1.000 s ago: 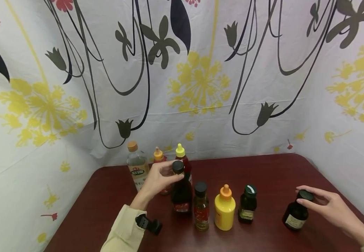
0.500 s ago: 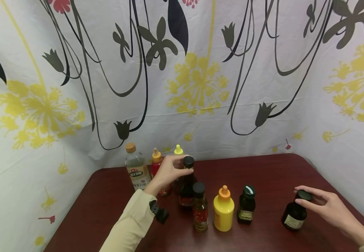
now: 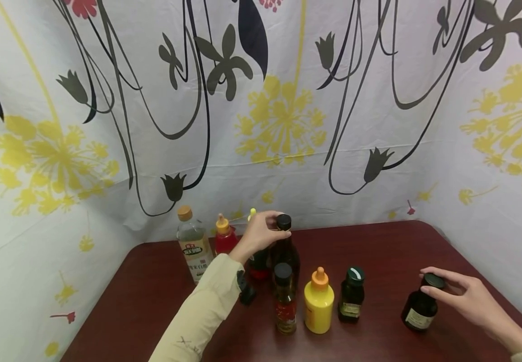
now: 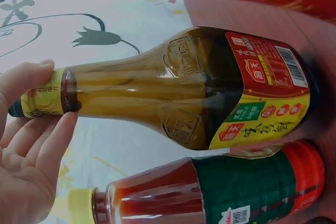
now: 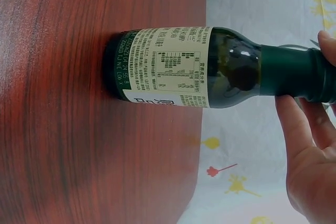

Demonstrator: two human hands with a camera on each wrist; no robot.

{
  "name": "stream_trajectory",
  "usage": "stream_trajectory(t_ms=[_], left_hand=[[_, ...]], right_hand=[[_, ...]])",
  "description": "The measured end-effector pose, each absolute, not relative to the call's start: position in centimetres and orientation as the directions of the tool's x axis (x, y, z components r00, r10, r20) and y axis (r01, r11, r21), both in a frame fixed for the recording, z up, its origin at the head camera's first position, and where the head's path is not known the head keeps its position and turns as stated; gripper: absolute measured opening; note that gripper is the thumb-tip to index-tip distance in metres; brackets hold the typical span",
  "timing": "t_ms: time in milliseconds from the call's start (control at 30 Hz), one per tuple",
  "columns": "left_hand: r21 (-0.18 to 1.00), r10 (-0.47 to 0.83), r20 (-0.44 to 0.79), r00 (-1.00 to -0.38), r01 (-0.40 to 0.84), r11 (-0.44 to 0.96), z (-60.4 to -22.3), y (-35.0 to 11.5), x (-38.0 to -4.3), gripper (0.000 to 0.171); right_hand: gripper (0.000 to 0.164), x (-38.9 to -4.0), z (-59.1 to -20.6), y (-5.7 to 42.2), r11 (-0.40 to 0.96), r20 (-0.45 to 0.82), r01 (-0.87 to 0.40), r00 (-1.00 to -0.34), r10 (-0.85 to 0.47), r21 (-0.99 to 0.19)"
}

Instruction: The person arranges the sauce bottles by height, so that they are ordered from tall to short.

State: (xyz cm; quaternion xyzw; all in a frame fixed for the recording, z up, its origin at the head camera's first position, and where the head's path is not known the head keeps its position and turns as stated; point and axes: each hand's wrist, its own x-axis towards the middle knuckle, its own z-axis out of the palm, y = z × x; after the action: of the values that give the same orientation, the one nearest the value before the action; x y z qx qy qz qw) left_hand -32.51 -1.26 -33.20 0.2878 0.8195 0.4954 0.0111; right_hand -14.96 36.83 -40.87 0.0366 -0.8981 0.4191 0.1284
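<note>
My left hand (image 3: pixel 261 234) grips the neck of a tall soy sauce bottle (image 4: pixel 147 93), just below its black cap. In the left wrist view its red and yellow label shows, with a red sauce bottle (image 4: pixel 157 195) with a yellow cap and green label beside it. The head view shows the soy sauce bottle upright, its base hidden behind a smaller black-capped bottle (image 3: pixel 285 306). At the table's right, my right hand (image 3: pixel 473 296) holds a small dark green glass bottle (image 5: pixel 168 69) by its green-wrapped neck and cap. That bottle leans slightly in the head view.
A yellow squeeze bottle (image 3: pixel 319 306) and a green-capped dark bottle (image 3: pixel 351 296) stand right of the black-capped one. Back left are a clear bottle (image 3: pixel 195 249) with an orange cap and a red squeeze bottle (image 3: pixel 226 240). Patterned cloth (image 3: pixel 288 191) hangs behind the dark red table (image 3: pixel 378 251).
My left hand has carried the soy sauce bottle right and backward, from beside the red sauce bottles to behind the smaller black-capped one. My right hand stays in place with its bottle.
</note>
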Motion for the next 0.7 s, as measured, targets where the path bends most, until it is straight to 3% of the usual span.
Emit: stream_trajectory(t_ms=[267,700], left_hand=[[0.783,0.551,0.306,-0.776,0.534,0.317,-33.8,-0.6,-34.1,0.035],[0.773,0.522,0.294,-0.800,0.521,0.363,-34.4,0.2,-35.2,0.037]], right_hand=[[0.034,-15.0,-40.9,36.7,0.611,0.261,-0.183,-0.965,0.039,-0.770],[0.034,-14.8,-40.9,36.8,0.621,0.258,-0.174,-0.965,0.048,-0.764]])
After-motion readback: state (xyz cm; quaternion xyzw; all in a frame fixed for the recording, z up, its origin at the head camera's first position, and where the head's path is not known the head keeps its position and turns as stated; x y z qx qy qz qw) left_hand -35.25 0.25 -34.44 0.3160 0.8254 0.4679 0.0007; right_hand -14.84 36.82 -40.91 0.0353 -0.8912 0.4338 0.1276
